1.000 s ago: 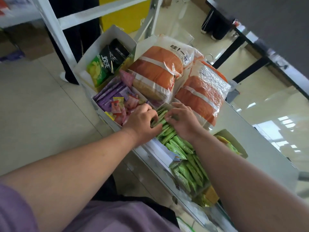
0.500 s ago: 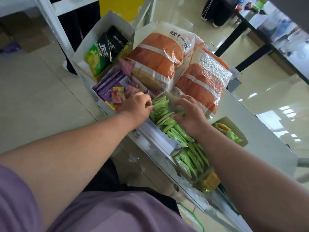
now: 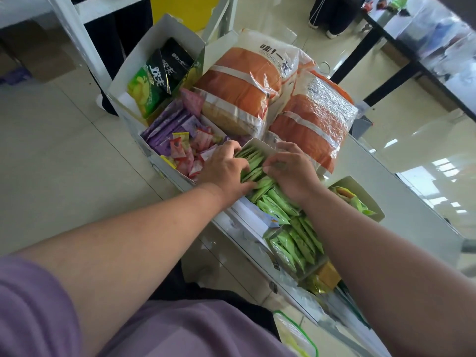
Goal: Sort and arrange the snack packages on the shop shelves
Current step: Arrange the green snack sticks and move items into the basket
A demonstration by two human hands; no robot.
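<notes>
A row of slim green snack packets (image 3: 253, 164) stands on edge in an open white box (image 3: 260, 145) on the shelf. My left hand (image 3: 224, 171) grips the row from the left, fingers at the far end and thumb underneath. From the right, my right hand (image 3: 291, 173) curls its fingers down over the same packets. More green packets (image 3: 296, 238) fill the nearer part of the shelf below my right forearm.
Left of the hands is a box of purple packets (image 3: 167, 127) and small pink sachets (image 3: 190, 150). Behind stand green-black chip bags (image 3: 159, 76) in a white carton and two big orange bread bags (image 3: 239, 81). A carton of yellow-green packs (image 3: 360, 199) sits right.
Both hands have stayed on the green packets and drawn closer together around the far end of the row. The view has shifted slightly.
</notes>
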